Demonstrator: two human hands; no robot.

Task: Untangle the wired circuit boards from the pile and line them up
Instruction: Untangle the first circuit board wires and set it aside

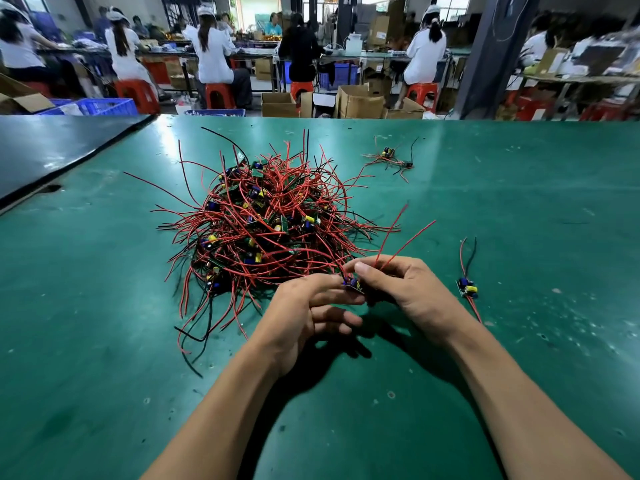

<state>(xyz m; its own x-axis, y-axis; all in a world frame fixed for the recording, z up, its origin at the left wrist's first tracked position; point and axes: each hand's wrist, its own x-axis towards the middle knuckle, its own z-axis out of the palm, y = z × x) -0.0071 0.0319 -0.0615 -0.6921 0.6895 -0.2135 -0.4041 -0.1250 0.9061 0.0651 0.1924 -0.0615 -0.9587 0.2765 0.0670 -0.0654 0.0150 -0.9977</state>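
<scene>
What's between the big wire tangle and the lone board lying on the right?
Head view: the right hand, gripping upright red wires of a held board; otherwise bare green table.

Left hand [311,306], right hand [401,285] pinch circuit board [353,284] beside pile [263,220].

A worn green counter [104,323] fills the lower frame, scuffed and speckled, with a pale glare streak near its far edge. A dark glossy panel [52,150] lies over its upper left corner. Beyond, across the top of the frame, people in white [213,53] sit on red stools [136,93] at long worktables [242,56]. Open cardboard boxes [278,105] and blue crates [100,106] stand on the floor. A dark pillar [491,53] rises at upper right. Daylight shows through a bright opening [256,6] at top centre.
</scene>
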